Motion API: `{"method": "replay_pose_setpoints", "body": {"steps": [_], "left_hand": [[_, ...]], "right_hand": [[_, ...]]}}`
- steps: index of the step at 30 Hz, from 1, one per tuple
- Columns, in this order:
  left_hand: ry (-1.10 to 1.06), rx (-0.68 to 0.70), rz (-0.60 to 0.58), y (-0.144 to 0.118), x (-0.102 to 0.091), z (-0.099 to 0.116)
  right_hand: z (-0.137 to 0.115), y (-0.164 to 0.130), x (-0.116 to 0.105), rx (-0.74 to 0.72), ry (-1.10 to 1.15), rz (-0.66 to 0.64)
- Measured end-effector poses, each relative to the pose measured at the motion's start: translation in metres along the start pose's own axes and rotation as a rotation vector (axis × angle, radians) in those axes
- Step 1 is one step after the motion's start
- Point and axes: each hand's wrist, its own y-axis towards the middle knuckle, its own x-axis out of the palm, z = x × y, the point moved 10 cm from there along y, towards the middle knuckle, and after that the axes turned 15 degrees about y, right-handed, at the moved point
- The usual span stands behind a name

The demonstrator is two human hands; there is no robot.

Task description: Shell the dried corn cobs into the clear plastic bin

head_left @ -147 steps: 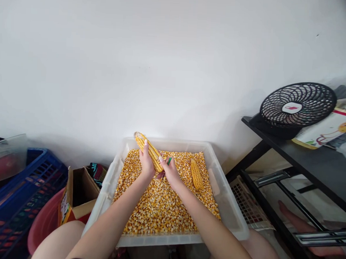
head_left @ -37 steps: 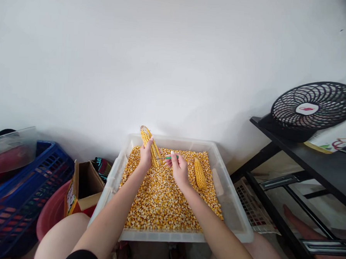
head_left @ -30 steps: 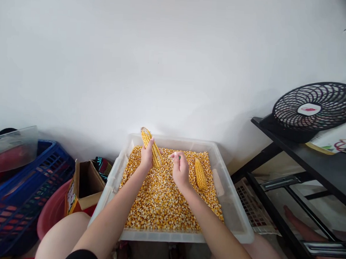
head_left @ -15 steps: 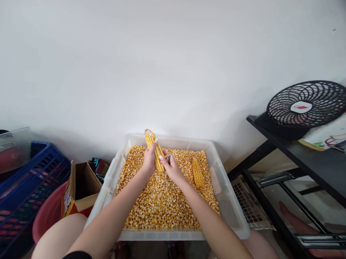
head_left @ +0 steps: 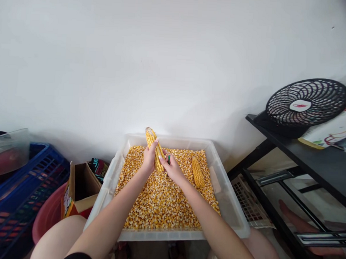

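Observation:
My left hand (head_left: pixel 149 162) grips a yellow corn cob (head_left: pixel 155 148), holding it tilted with its tip up and to the left over a white plastic tub (head_left: pixel 232 210) full of loose corn kernels (head_left: pixel 160 200). My right hand (head_left: pixel 172 168) is closed on a small green-handled tool (head_left: pixel 168 158) and presses against the lower part of the cob. A second whole corn cob (head_left: pixel 197 171) lies on the kernels just right of my right hand.
A black fan (head_left: pixel 306 102) stands on a black table (head_left: pixel 319 156) at the right. At the left are a blue crate (head_left: pixel 15 198), a pink basin (head_left: pixel 48 217) and an open cardboard box (head_left: pixel 81 186). A white wall is behind the tub.
My right hand, apart from the cob a second ago, has come back left and now presses the tool against the cob. The left hand keeps the cob in place.

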Motion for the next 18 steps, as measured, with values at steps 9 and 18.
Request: {"method": "replay_pose_setpoints", "body": {"steps": [9,18], "left_hand": [[0.065,-0.023,-0.095,-0.002,0.013,-0.008],[0.092,-0.006,-0.064,0.002,0.005,-0.010]], "right_hand": [[-0.017,-0.004,-0.009,-0.113,-0.220,0.081],[-0.010,-0.001,-0.003,-0.087,-0.195,0.017]]}}
